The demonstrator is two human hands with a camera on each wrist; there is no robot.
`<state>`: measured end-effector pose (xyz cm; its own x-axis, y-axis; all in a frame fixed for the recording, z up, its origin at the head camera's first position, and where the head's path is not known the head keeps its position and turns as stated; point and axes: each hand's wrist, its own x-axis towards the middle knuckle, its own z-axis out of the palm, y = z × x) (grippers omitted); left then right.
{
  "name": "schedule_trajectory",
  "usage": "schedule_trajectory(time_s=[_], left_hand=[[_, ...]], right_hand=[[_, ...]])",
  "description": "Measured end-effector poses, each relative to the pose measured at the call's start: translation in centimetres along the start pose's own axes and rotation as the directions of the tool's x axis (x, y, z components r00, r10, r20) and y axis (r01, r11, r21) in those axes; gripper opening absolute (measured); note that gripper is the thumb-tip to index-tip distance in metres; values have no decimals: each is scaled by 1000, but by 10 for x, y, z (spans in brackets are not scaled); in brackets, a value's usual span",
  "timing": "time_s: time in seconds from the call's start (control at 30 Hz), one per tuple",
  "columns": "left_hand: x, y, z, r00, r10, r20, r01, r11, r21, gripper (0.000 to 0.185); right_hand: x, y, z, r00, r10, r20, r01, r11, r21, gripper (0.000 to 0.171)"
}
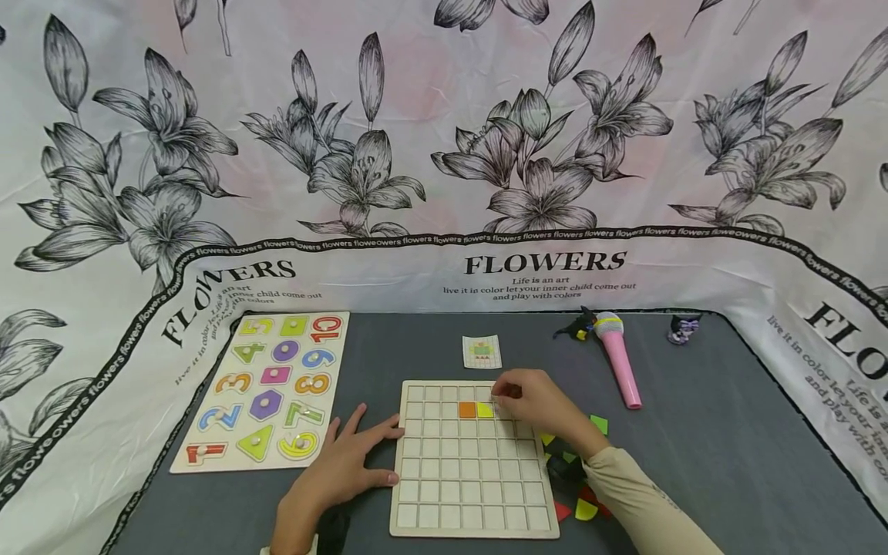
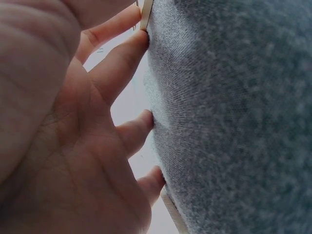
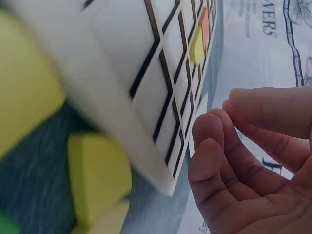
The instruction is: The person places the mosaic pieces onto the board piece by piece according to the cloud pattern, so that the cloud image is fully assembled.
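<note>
**Grid board: two tiles seated, rest of grid open**

Pale wooden grid board (image 1: 472, 459) flat on grey tabletop (image 1: 728, 447), near centre. Orange square tile (image 1: 467, 410) and yellow-green square tile (image 1: 485, 410) seated side by side in second row from far edge, touching. All other cells bare. Judged: very early, two cells filled, nearly whole grid left.

Left hand (image 1: 343, 466) laid on tabletop at board's left edge, fingers (image 2: 122, 63) straight and spread, tips against the edge, nothing held; appears to steady the board. Right hand (image 1: 537, 405) over board's far-right corner, just right of yellow-green tile. Fingers (image 3: 214, 146) loosely curled; wrist view shows nothing between them, head view hides fingertips, so no hold confirmed.

Loose coloured tiles (image 1: 579, 482) (green, yellow, red, black) piled on tabletop just right of board, partly under right forearm. Small pattern card (image 1: 482, 351) beyond board's far edge. Pink toy microphone (image 1: 620, 366) far right, well apart from board. Wooden number-and-shape puzzle (image 1: 267, 389) left of board, gap between.

Room: open tabletop right of microphone and along near-right side; floral cloth (image 1: 444, 154) rises at far and side edges.
</note>
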<state>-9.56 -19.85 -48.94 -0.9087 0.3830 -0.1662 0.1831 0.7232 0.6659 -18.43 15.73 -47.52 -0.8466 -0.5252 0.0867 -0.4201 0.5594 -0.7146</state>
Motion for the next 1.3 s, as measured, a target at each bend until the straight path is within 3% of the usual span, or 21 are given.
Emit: schedule_trajectory(time_s=[0.23,0.47,0.9,1.1,1.3], left_hand=[[0,2,-1,1000,-10,-2,10,1000,7,78],[0,3,-1,1000,-17,-6,17,1000,15,80],[0,2,1,1000,-26,-10,26,1000,4,81],[0,2,1,1000,-19,-2,19,1000,-4,82],[1,2,0,1000,-20,-7,20,1000,-7,82]], right_hand=[[-19,8,-18,998,54,-19,-54,999,0,7],[-35,17,-33,998,45,-35,-47,997,-62,12],[-53,25,-48,984,1,176,31,984,-174,27],[-55,28,-48,982,-47,185,82,978,-190,24],[-54,31,-50,989,-29,146,51,987,-152,18]])
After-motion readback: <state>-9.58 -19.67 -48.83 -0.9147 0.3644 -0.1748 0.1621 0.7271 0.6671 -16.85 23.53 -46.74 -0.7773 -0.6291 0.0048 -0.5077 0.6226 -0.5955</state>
